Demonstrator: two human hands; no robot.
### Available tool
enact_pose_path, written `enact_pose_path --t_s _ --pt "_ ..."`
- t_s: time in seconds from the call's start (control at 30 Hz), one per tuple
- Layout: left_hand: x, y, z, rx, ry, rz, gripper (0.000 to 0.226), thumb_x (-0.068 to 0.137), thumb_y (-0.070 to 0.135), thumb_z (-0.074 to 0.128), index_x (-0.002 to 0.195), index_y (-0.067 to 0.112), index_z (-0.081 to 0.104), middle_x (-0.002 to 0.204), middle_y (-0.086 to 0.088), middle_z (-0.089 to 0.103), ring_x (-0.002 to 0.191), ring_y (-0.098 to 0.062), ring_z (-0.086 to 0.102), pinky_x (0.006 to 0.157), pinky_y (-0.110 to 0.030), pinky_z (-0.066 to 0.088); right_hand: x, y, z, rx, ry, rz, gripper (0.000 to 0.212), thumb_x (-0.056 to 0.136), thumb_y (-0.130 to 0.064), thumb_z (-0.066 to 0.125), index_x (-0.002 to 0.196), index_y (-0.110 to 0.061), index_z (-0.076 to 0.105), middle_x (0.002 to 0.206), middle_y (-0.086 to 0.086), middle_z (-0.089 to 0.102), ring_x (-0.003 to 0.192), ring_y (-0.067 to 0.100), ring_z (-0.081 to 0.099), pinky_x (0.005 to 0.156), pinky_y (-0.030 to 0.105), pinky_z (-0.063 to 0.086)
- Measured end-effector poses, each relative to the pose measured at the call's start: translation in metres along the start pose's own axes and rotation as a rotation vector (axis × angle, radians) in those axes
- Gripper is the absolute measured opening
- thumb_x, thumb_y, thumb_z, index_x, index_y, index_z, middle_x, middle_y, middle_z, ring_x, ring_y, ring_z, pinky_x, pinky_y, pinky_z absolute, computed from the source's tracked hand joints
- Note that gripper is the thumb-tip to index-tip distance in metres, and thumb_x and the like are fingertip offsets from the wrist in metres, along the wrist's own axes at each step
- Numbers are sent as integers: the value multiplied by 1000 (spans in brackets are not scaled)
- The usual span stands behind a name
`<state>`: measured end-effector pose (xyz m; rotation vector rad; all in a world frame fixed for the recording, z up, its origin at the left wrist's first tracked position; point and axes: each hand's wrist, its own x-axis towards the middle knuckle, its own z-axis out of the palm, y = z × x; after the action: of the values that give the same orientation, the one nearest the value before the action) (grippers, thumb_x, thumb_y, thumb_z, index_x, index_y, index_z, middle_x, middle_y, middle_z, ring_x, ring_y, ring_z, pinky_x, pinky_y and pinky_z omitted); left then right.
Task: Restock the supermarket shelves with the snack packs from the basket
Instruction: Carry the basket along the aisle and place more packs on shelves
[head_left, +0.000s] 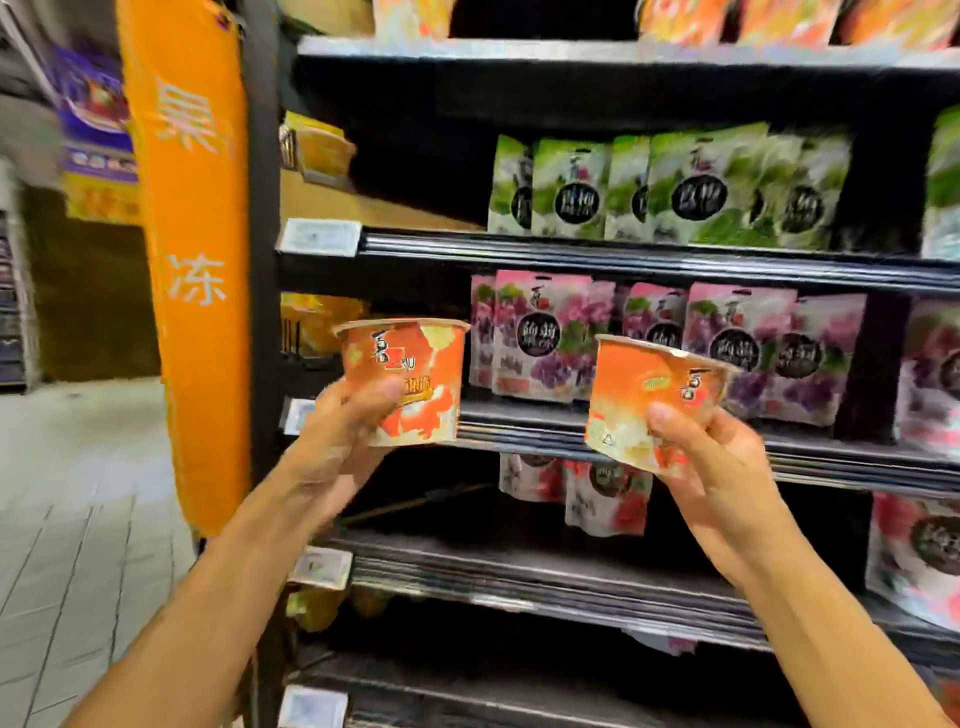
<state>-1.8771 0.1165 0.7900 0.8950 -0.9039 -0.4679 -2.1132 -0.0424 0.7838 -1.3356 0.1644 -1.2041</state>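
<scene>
I count two orange cups, left cup (415, 358) at nine o'clock, right cup (644, 384) at three, and one orange banner (192, 234) at ten.

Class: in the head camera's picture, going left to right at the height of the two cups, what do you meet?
Tiled floor, orange banner, black shelf post, upright orange cup, tilted orange cup.

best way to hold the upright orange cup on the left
Around the lower side wall of the upright orange cup, from below and the near side, as the left hand does: it tapers to a narrower base that fingers can wrap.
</scene>
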Motion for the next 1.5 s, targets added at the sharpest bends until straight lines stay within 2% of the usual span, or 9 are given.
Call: enact_pose_path --t_s 0.13,0.23,0.5,0.6,0.83,0.97,1.17,1.33,1.5 --pt "28 37 7 -104 -114 39 70 53 29 92 112 6 64 101 -8 75 89 -20 74 68 -31 61 35 -27 18 14 6 -74 40 68 -18 74 105 -9 64 87 -2 76 76 8 72 62 17 55" --pt "51 65 21 -54 -193 104 88 36 42 96 112 13 64 104 -7 76 93 -20 74 68 -28 59 60 -45 35 -37 26 -122 54 59 -28 80 108 -9 65 91 -1 77 79 11 73 60 18 55" --pt "144 145 51 100 -153 267 62 61 36 80 114 8 65 103 -7 76 100 -21 72 83 -34 58 135 -105 88 -276 113 -326 70 45 -60 81 102 -21 69 94 -5 77 87 9 72 81 29 50" --pt "175 180 66 159 -199 355 45 65 35 79 102 12 69 92 -1 78 87 -13 74 69 -25 59 170 -136 105 -316 150 -415 53 59 -53 84 100 -23 66 98 -3 75 89 8 70 78 27 50" --pt "247 234 104 317 -139 491 48 70 34 86 106 7 70 96 -4 77 88 -15 74 85 -32 59 254 -197 143 -408 319 -587 89 57 -55 88 126 -10 54 113 0 66 102 12 64 83 23 52" --pt "278 240 121 395 -83 479 60 66 38 88 112 7 68 101 -4 75 92 -13 73 82 -31 57 283 -208 156 -527 410 -574 73 56 -62 86 102 -20 48 107 0 60 107 20 60 94 36 51" --pt "308 241 128 426 -22 430 83 62 40 90 128 7 52 117 -6 67 104 -19 67 94 -39 54 307 -210 164 -679 458 -528 83 64 -58 83 123 -8 55 118 6 62 110 22 58 86 33 50" --pt "320 240 129 559 75 390 87 73 50 80 137 7 39 126 -6 57 111 -21 58 87 -35 51 313 -207 166 -729 475 -493 83 68 -58 81 127 -7 50 87 -3 43 92 16 45 72 29 37" --pt "321 243 132 875 151 409 82 85 61 60 141 5 39 136 -11 51 112 -24 50 85 -36 38 319 -206 167 -809 439 -424 90 69 -62 77 133 -6 47 125 9 59 113 26 56 80 34 47"
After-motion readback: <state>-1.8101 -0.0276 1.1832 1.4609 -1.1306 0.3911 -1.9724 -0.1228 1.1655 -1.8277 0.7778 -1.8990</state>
